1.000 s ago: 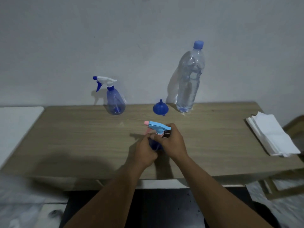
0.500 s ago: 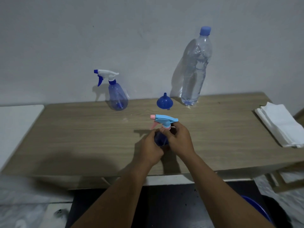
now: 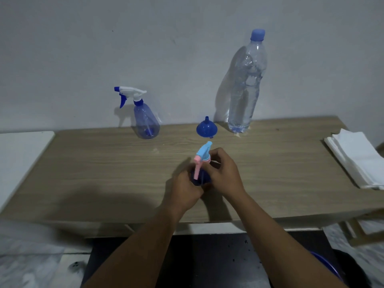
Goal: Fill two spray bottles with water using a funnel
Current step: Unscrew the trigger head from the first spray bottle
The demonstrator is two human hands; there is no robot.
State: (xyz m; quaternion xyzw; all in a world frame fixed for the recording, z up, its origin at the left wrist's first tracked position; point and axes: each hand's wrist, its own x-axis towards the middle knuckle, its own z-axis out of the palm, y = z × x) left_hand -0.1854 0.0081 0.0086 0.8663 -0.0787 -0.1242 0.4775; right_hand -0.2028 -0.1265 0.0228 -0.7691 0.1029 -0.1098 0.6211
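Hands meet at mid-table: the left hand (image 3: 184, 189) wraps the dark blue spray bottle (image 3: 201, 178), while the right hand (image 3: 225, 174) pinches its pink collar under the light-blue trigger head (image 3: 204, 152). Behind stand a second spray bottle (image 3: 145, 123), an upturned blue funnel (image 3: 206, 128) and a capped water bottle (image 3: 246, 84). No readable label or writing shows anywhere.

I have both bare forearms reaching forward and converging near the middle. My left hand (image 3: 184, 190) is curled low, its fingers (image 3: 188, 179) wrapped around what it holds. My right hand (image 3: 225, 173) sits just beside it and slightly higher, wrist bent, fingers (image 3: 216, 155) pinched together at the top.
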